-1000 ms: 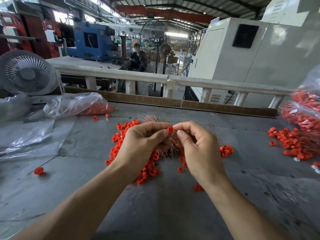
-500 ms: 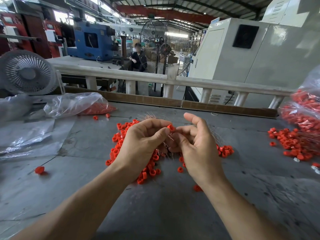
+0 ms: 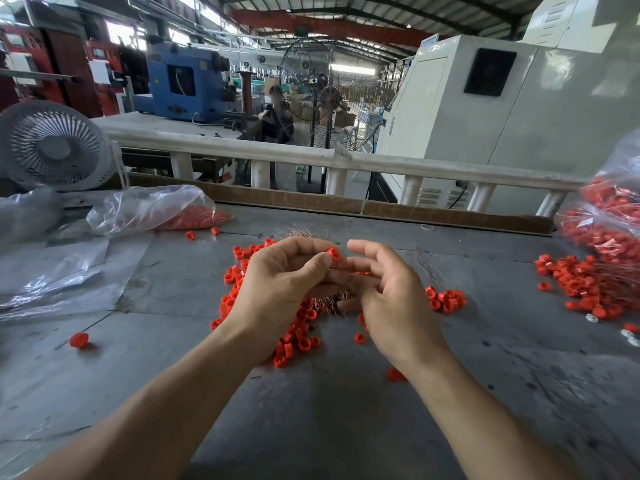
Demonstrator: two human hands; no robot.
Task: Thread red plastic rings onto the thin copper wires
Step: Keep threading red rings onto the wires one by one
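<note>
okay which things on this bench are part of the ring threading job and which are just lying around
Job: red ring pinched in left hand; right hand; copper wires; loose ring pile.
Lying about: desk fan; empty plastic sheet; white rings.

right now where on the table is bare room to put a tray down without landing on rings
Bare grey table lies near the front edge between the forearms, and between the lone ring and the central ring pile. Crowded: under both hands, the right-side ring pile, and plastic sheets far left.
</note>
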